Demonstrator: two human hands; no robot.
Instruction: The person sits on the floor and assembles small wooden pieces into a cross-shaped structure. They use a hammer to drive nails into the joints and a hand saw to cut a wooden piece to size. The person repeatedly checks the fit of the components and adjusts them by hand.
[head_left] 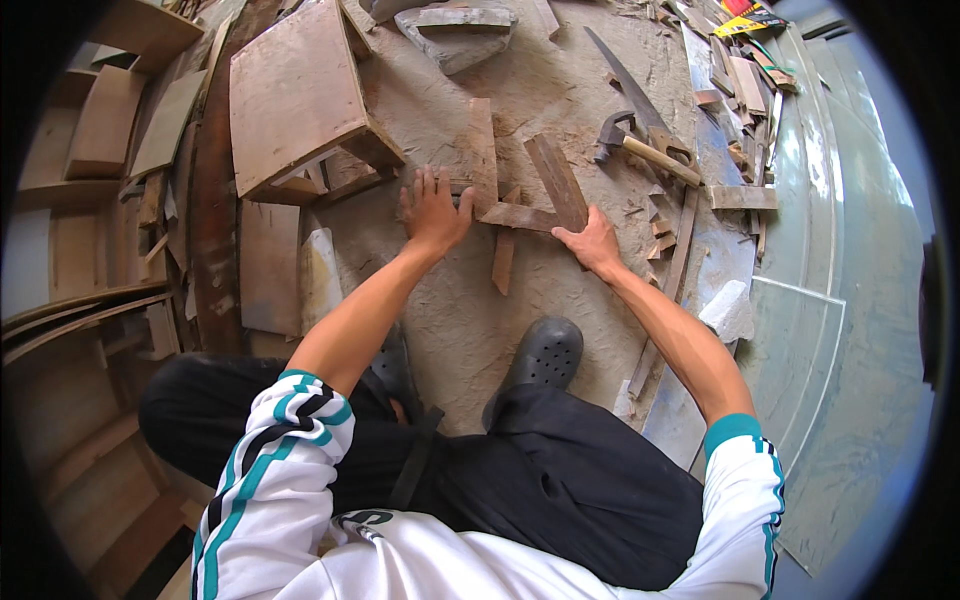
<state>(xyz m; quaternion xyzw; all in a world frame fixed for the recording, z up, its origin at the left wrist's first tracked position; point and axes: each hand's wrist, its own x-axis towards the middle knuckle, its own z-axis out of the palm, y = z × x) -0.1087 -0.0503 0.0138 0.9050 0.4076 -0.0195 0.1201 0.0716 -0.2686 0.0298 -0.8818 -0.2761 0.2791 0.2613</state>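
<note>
On the ground ahead, several wooden strips lie joined or touching in a rough U shape. A short strip runs across the near side, with a left strip and a slanted right strip reaching away from it. My right hand grips the near right corner, its thumb by the short strip and its fingers around the slanted one. Spread flat, my left hand rests left of the frame, over a dark piece partly hidden beneath it. Another thin strip passes under the short one.
A wooden box stands at far left. To the right lie a hammer and a handsaw, beside wood offcuts. Glass sheets cover the far right. Wooden compartments line the left.
</note>
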